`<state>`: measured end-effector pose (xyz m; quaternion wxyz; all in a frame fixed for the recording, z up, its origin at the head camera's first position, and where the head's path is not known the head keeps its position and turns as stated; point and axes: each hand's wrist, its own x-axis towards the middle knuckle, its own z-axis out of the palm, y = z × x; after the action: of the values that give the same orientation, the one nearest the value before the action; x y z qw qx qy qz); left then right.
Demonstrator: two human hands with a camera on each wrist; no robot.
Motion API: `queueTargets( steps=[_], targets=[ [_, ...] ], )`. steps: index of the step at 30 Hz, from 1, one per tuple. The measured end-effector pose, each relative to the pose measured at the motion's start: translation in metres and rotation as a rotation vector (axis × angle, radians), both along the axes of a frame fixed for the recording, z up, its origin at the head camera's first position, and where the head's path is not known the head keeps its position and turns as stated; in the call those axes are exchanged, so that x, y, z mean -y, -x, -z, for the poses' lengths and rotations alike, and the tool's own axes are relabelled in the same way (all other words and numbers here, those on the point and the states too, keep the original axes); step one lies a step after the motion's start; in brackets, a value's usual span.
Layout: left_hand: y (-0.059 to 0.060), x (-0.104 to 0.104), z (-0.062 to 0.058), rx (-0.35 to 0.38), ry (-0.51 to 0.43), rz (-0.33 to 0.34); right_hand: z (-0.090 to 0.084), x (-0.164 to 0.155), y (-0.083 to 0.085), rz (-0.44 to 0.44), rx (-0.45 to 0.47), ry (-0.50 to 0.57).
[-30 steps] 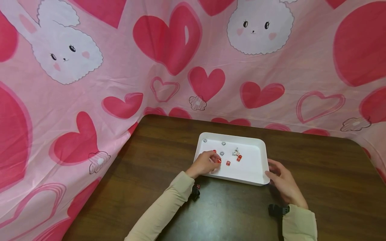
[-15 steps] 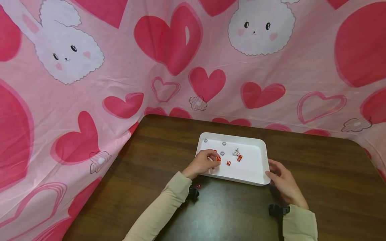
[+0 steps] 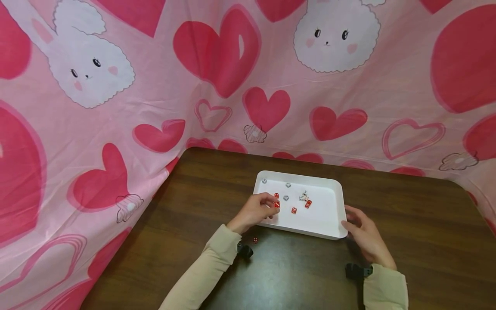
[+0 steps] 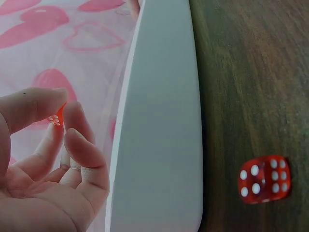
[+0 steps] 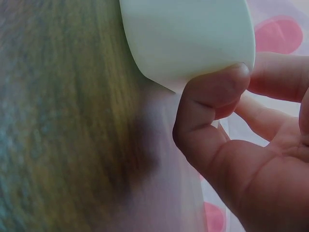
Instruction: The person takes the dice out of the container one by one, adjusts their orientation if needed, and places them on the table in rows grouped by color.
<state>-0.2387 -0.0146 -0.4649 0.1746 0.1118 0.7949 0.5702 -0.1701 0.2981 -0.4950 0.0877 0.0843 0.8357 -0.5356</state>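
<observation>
My left hand (image 3: 253,211) is over the near left part of a white tray (image 3: 323,221). Between thumb and fingertip it pinches a red die (image 4: 55,119) with white pips. Inside the tray lie several white dice (image 3: 286,198) and a few red dice (image 3: 294,210), some bunched near the middle. Another red die (image 4: 264,179) rests on the table just in front of the tray, below the left wrist. At the tray's right end, my right hand (image 3: 366,237) holds the near corner, its thumb (image 5: 219,87) pressed against the outer wall and a finger at the rim.
The tray stands on a dark wooden table (image 3: 205,185). A pink cloth (image 3: 162,86) printed with hearts and rabbits hangs behind the table and along its left side. Black wrist cameras (image 3: 245,250) are strapped at both sleeves.
My left hand has drawn slightly left with the pinched red die, uncovering more of another red die in the tray. The right hand and the tray have stayed in place.
</observation>
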Motion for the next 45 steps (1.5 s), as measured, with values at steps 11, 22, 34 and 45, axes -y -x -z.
queueTargets(
  steps=[11,22,34,45],
  targets=[
    [-0.011,0.007,-0.002,0.008,-0.045,0.028,0.001,0.001,-0.001,-0.007,-0.009,0.008],
    [-0.019,0.011,-0.005,-0.041,-0.047,0.075,0.001,-0.001,0.001,-0.018,-0.005,0.004],
    [-0.027,0.018,-0.007,-0.095,-0.062,0.1,-0.003,-0.001,0.001,-0.002,-0.002,-0.001],
    [-0.034,0.025,-0.007,-0.097,-0.058,0.115,-0.001,-0.001,0.001,-0.011,-0.002,0.005]
  ],
)
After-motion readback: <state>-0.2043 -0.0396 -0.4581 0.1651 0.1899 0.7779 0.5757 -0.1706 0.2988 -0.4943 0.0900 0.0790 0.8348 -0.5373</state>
